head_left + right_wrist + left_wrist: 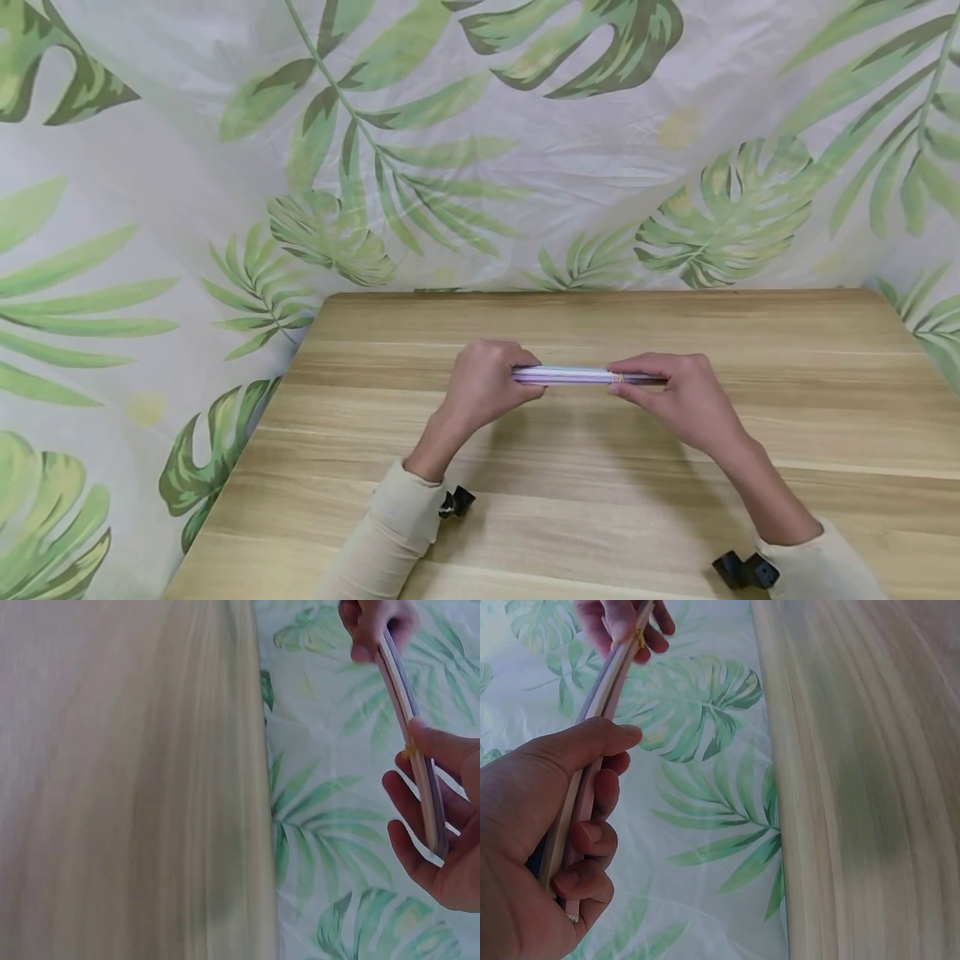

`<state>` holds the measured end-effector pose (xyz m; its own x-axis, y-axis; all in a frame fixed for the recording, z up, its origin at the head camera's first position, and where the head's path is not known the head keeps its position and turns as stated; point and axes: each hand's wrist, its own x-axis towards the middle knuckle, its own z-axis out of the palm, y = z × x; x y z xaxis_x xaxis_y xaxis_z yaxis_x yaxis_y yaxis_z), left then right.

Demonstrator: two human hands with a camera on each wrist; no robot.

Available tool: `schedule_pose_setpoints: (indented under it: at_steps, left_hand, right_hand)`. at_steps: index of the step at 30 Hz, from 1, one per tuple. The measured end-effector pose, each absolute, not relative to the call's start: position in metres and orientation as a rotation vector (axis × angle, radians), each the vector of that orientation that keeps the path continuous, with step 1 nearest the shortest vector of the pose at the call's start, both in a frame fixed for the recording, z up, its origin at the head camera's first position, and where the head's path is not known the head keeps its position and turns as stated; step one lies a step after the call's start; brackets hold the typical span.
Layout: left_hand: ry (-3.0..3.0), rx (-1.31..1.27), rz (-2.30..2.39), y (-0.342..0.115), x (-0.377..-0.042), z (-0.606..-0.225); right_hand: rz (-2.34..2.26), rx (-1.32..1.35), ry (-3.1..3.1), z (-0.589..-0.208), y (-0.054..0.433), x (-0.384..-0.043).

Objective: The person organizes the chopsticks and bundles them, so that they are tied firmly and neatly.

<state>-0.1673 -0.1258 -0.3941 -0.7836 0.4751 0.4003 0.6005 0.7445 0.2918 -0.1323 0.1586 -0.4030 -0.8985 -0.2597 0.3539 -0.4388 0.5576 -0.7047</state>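
Observation:
A slim bundle of long thin strips (572, 376), pale, pinkish-purple and dark, stretches between both hands over the table. My left hand (486, 382) grips its left end; in the left wrist view the fingers curl round it with the thumb lying across the top. Near the other end, my right hand (688, 398) pinches it between thumb and forefinger, beside a yellow band (409, 751) wound round the strips. In the right wrist view, the bundle's lower end slants down across the right palm. The exact kind of strips cannot be told.
A wood-grain table (585, 517) lies beneath the hands. Behind and beside it hangs a white cloth (585, 150) printed with green leaves. Small black devices sit at the left wrist (457, 502) and the right wrist (745, 571), beside light sleeves.

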Motion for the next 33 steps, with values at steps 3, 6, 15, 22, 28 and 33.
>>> schedule_pose_setpoints:
  at_steps: [3,6,15,22,28,33]
  left_hand:
    - [-2.648,-0.831,-0.537,-0.124,-0.166,-0.395]
    - [-2.649,-0.808,-0.524,-0.124,-0.165,-0.396]
    - [-2.649,-0.801,-0.574,-0.125,-0.167,-0.397]
    - [-2.673,-0.801,-0.650,-0.125,-0.169,-0.394]
    - [-2.684,-0.778,-0.679,-0.126,-0.169,-0.393]
    - [-2.668,-0.776,-0.666,-0.123,-0.167,-0.394]
  right_hand:
    - [1.244,0.612,-2.576,-0.406,0.150,-0.133]
    - [1.223,0.607,-2.559,-0.406,0.144,-0.133]
    - [1.247,0.643,-2.620,-0.401,0.147,-0.135]
    - [1.169,0.648,-2.659,-0.391,0.166,-0.137]
    - [1.081,0.676,-2.633,-0.391,0.170,-0.137]
    - [1.025,0.703,-2.555,-0.395,0.163,-0.135]
